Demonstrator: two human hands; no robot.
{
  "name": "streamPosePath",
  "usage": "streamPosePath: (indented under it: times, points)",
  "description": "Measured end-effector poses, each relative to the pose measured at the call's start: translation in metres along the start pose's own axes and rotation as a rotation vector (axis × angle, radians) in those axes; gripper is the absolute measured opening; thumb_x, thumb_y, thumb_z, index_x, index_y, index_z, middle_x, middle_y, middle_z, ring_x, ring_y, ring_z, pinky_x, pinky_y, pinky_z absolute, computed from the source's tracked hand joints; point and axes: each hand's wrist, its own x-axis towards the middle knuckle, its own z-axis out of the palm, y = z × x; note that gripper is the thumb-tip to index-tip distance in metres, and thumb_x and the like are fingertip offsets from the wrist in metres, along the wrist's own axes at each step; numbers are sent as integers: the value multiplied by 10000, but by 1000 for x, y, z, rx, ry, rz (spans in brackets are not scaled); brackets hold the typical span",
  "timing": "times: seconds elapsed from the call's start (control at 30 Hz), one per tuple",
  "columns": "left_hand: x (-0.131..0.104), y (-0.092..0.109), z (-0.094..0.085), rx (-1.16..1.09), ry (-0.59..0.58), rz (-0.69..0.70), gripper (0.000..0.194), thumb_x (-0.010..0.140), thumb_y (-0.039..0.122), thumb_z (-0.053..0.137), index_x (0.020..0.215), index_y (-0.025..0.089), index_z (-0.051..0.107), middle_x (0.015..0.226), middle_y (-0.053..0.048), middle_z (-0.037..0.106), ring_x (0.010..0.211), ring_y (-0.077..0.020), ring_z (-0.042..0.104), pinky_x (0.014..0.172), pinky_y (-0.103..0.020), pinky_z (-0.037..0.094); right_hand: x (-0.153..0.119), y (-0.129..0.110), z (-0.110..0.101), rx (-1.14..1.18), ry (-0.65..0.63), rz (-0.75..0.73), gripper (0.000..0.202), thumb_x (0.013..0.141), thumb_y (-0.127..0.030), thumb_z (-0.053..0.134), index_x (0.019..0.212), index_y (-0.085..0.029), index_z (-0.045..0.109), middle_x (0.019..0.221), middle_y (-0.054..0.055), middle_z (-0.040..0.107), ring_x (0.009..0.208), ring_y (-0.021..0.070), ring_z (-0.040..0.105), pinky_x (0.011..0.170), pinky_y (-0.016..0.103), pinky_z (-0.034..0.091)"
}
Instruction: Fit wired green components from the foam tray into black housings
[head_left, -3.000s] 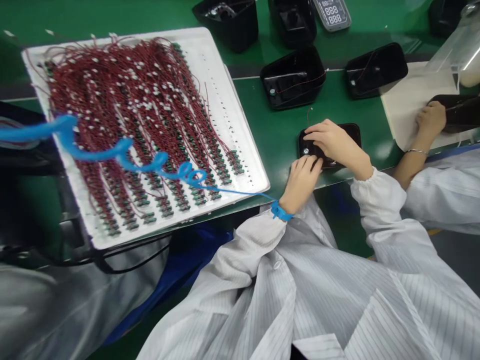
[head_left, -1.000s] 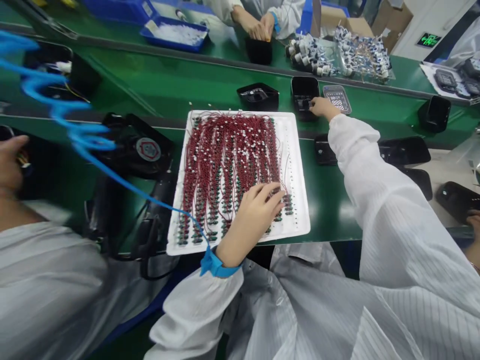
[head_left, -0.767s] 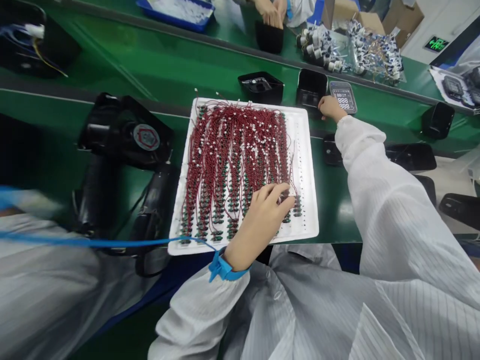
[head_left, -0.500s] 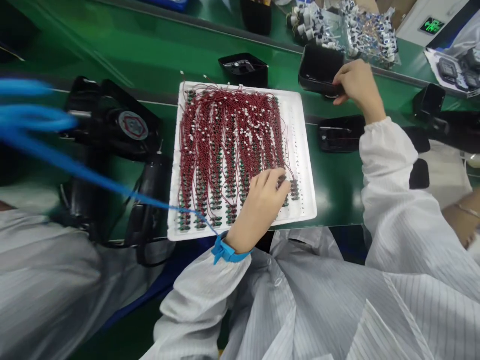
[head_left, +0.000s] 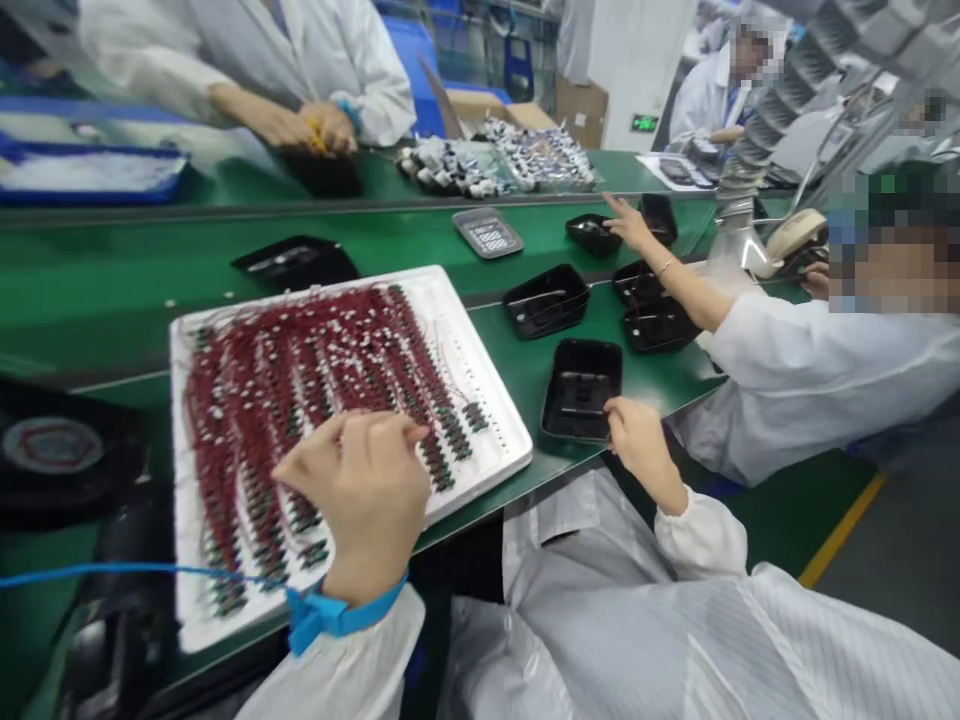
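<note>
Over the white foam tray [head_left: 491, 450], my left hand [head_left: 367, 490] has its fingers curled in, a blue wrist strap round the wrist. What it may hold is hidden. Rows of small green circuit boards with dark red twisted wires [head_left: 315, 350] and white connectors fill much of that tray. My right hand [head_left: 641, 445] pinches the near right rim of a black plastic housing [head_left: 559, 405], which is open side up at the table edge, right of the tray.
More black housings [head_left: 547, 300] lie behind and right, where a co-worker's hand [head_left: 630, 222] reaches. A grey keypad panel [head_left: 487, 233] lies on the green belt. Another person's hands work across it, beside bagged parts [head_left: 540, 155]. A black speaker unit [head_left: 60, 445] stands left.
The view has swung up and right. My right hand has brought the black housing from the far side down beside the tray. My left hand has lifted from the circuit boards.
</note>
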Motion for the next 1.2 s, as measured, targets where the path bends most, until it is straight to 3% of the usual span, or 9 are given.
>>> streamPosePath:
  times: [0.1, 0.23, 0.43, 0.57, 0.63, 0.73, 0.87, 1.0, 1.2]
  points:
    - [1, 18, -20, -137, -53, 1, 157, 1012, 119, 531, 894, 221, 548, 871, -47, 673, 951, -278, 612, 816, -425, 372, -2, 9, 11, -29, -64, 86, 326, 936, -58, 414, 905, -181, 713, 773, 32, 727, 614, 122, 672, 637, 197, 481]
    - [-1, 55, -41, -395, -176, 221, 140, 1011, 93, 519, 947, 212, 557, 840, -29, 674, 929, -256, 622, 838, -388, 454, 8, 13, 18, -12, -154, 138, 347, 1005, -118, 390, 1055, -192, 725, 919, 59, 768, 738, 156, 716, 692, 219, 497]
    - [-14, 78, -21, -582, -403, 472, 278, 990, 20, 430, 816, 208, 538, 800, 5, 659, 702, -165, 614, 622, -277, 458, -10, 7, -17, 107, -321, 87, 453, 1102, -425, 372, 1478, -283, 581, 1066, 58, 791, 922, 210, 742, 821, 279, 505]
    - [-17, 85, 1, -673, -377, 387, 256, 979, 26, 419, 944, 182, 619, 977, -46, 671, 724, -131, 644, 635, -230, 522, -31, 2, -33, 424, -622, -224, 436, 1020, -544, 558, 1244, -218, 743, 973, 50, 785, 869, 173, 709, 837, 262, 515]
    - [-17, 93, 10, -725, -351, 342, 260, 978, 37, 420, 946, 187, 631, 1045, -54, 637, 690, -105, 620, 602, -211, 524, -37, 2, -26, 583, -644, -290, 427, 988, -563, 603, 996, -179, 790, 894, 52, 773, 790, 150, 690, 779, 249, 525]
    - [-21, 106, 17, -766, -267, 219, 183, 995, 92, 487, 932, 193, 625, 1118, -56, 546, 669, -80, 581, 601, -219, 545, -41, 7, -8, 894, -622, -114, 485, 945, -602, 639, 815, -153, 768, 722, 33, 733, 601, 121, 657, 644, 235, 540]
    - [-35, 119, 15, -757, -161, -75, 132, 988, 101, 557, 991, 217, 621, 1160, -58, 492, 821, -114, 625, 745, -272, 601, -39, 15, 4, 1232, -652, 206, 425, 697, -551, 888, 808, -155, 783, 685, 24, 744, 581, 150, 705, 623, 256, 601]
    - [-47, 127, 13, -841, -305, -220, 110, 1016, 193, 558, 1115, 220, 598, 1081, -64, 596, 902, -170, 656, 764, -296, 602, -28, 18, 1, 1321, -550, 405, 410, 560, -464, 970, 787, -169, 798, 722, 39, 773, 652, 173, 753, 667, 265, 630]
    - [-47, 130, 27, -950, -623, -373, 180, 1040, 240, 491, 969, 204, 652, 840, -10, 702, 749, -156, 699, 695, -263, 575, -18, 17, -3, 1196, -551, 351, 233, 654, -357, 917, 782, -189, 818, 754, 37, 789, 723, 189, 772, 745, 297, 648]
